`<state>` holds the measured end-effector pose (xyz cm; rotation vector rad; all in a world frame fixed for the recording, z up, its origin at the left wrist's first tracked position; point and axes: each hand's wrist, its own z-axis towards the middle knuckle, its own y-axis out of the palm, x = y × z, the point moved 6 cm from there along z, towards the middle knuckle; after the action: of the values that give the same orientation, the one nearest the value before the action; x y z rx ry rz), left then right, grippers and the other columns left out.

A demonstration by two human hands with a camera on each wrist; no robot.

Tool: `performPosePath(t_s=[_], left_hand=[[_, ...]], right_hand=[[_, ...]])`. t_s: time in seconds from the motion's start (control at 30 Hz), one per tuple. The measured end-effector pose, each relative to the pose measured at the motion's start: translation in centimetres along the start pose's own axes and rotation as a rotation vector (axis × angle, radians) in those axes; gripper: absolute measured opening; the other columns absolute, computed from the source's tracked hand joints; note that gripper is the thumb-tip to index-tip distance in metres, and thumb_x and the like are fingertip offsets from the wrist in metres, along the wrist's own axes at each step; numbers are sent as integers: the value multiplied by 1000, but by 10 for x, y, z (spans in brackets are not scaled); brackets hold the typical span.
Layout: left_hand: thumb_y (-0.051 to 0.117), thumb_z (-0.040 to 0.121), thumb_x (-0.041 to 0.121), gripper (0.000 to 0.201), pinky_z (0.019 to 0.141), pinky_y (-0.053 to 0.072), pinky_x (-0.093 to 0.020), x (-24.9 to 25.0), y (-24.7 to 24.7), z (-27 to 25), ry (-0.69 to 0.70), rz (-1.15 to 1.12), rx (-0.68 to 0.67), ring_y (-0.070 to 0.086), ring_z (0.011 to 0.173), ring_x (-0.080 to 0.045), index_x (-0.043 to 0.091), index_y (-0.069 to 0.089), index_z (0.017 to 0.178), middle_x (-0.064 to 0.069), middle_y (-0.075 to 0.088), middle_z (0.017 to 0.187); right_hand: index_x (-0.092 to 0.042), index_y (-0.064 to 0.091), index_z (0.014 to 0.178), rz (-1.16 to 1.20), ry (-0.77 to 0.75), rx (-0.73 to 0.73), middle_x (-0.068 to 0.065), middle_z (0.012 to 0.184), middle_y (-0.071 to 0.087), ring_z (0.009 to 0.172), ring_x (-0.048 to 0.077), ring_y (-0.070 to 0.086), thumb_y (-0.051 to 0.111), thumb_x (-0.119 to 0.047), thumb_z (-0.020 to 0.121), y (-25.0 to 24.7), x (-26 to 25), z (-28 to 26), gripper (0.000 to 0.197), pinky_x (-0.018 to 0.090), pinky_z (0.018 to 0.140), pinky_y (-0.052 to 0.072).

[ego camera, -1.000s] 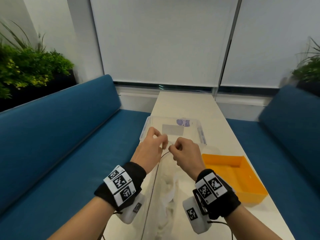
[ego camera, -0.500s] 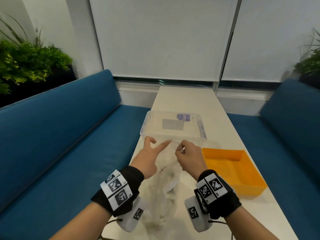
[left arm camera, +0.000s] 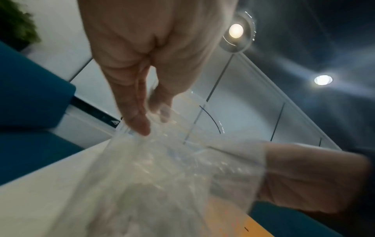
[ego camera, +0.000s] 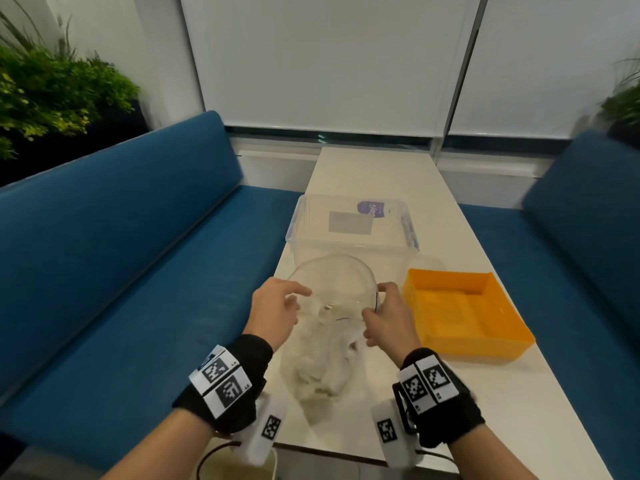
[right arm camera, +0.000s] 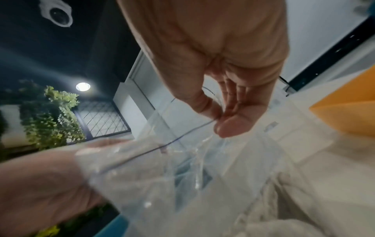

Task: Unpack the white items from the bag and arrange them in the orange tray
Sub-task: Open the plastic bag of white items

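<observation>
- The right hand (ego camera: pixel 384 317) pinches the right edge of a clear plastic bag's (ego camera: pixel 322 348) mouth between thumb and fingers (right arm camera: pixel 233 126).
- The left hand (ego camera: pixel 275 313) holds the left edge, fingers (left arm camera: pixel 138 118) fairly straight against the plastic.
- The bag's mouth is wide open; white items (ego camera: pixel 323 372) lie bunched inside at the bottom.
- The bag rests on a white table (ego camera: pixel 485 393).
- An orange tray (ego camera: pixel 512 344) sits just right of it, a clear plastic box (ego camera: pixel 349 244) behind.

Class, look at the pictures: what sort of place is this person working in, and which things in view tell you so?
Probably an office lounge or café booth: two blue benches face across a long white table, roller blinds cover the windows, and potted plants stand behind the seating.
</observation>
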<state>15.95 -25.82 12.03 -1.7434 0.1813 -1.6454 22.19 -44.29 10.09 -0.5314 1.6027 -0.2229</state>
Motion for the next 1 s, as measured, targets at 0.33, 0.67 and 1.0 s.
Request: performPosePath(t_s=[0.33,0.67,1.0], left_hand=[[42,92,-15,56,70,57,-37,-33,19,-24,-234,-623,-63,63,70,-22,22,47,134,-20,62,85],[64,88,35,34,81,41,-28,-45,30,-31,-204,-291,-191,49,97,-13,43,56,121,-1,38,118],[63,89,30,26,102,37,-50,-80,51,-39,-328,138,-39,38,122,-32,35,60,115,-7,13,146]], right_hand=[[-26,26,132,-54,32,-105,11,96,62,67,24,60,52,-4,81,45,28,-35,61,34,58,54],[-29,10,148,-143,-177,226,12,136,33,121,29,39,65,-22,79,27,14,-38,88,43,98,38],[-42,37,137,-614,-44,-172,14,136,25,93,30,52,57,-2,82,70,41,-9,71,38,91,50]])
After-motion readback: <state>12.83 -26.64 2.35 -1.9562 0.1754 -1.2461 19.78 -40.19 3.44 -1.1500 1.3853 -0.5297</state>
